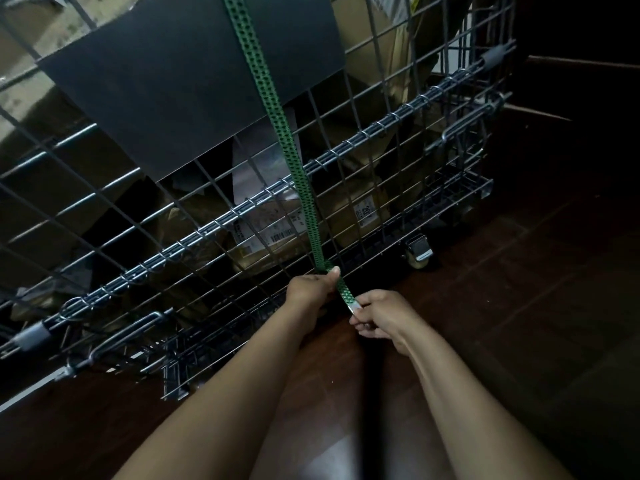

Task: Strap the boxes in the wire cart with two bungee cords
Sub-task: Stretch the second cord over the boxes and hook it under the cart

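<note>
A flat green perforated bungee cord (287, 140) runs down the front of the grey wire-mesh cart (381, 127), across brown cardboard boxes (273, 249) inside. At the cart's foot the left hand (313, 289) grips it; the right hand (381, 315) pinches its silver end (354, 309)

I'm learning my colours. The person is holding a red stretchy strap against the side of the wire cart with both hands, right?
Not quite: the strap is green, not red. The head view shows it running down the side of the wire cart, with the left hand and the right hand both gripping its lower end.
</note>
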